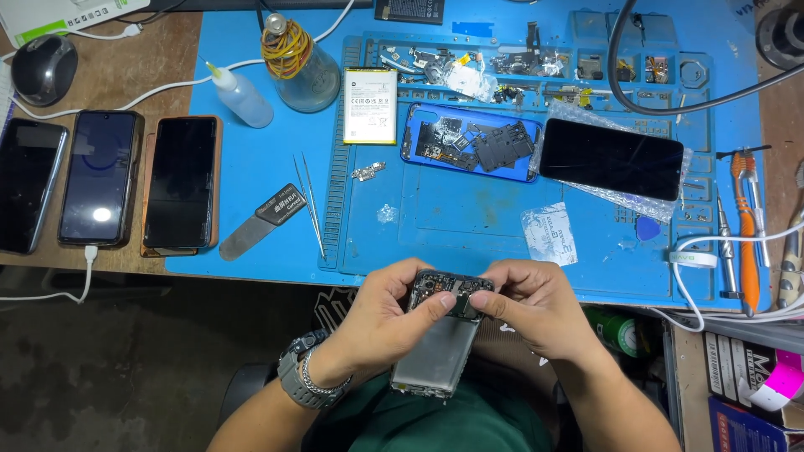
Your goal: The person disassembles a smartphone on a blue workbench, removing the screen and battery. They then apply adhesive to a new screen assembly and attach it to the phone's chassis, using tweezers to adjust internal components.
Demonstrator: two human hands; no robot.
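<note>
Both my hands hold an opened phone frame (pixel 440 351) with its back off, below the near edge of the blue work mat (pixel 276 226). My left hand (pixel 385 322) grips its left side, thumb on the top. My right hand (pixel 528 305) grips the upper right corner, its thumb pressing on the circuit board near the camera area. The frame's bare metal battery bay faces up. A watch and a chain bracelet sit on my left wrist.
On the mat lie a battery (pixel 370 105), a blue back cover with parts (pixel 473 142), a black screen (pixel 611 157), tweezers (pixel 310 205), a metal pry tool (pixel 260 222), a squeeze bottle (pixel 241 96) and a jar (pixel 297 63). Three phones (pixel 100 180) lie at the left, screwdrivers (pixel 741 226) at the right.
</note>
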